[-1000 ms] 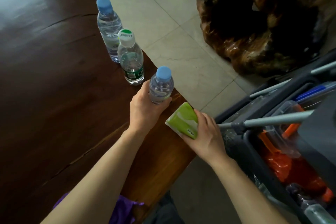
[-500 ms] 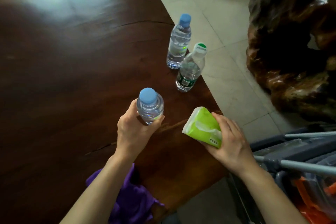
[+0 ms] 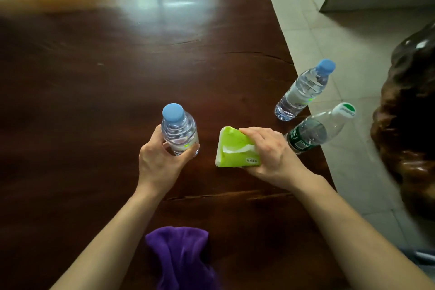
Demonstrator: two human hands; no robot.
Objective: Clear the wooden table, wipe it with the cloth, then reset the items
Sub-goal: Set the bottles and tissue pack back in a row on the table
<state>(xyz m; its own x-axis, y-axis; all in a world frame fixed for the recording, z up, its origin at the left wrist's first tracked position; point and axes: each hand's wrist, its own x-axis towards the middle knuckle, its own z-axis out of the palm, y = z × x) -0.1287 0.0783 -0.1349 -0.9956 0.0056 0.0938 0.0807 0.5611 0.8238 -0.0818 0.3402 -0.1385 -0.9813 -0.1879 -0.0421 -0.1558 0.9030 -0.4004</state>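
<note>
Both hands had carried inward from the counter's edge since 1 s ago: left hand fingers wrapped round the blue-capped clear plastic water bottle, right hand fingers pinching the lime-green tissue pack, w/ purple cloth lying near — prob. the reset step, next needing both set down upright.

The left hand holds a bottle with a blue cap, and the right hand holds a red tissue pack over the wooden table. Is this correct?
Not quite. In the head view the tissue pack in the right hand is green, not red. The left hand does hold the blue-capped bottle over the wooden table.
</note>
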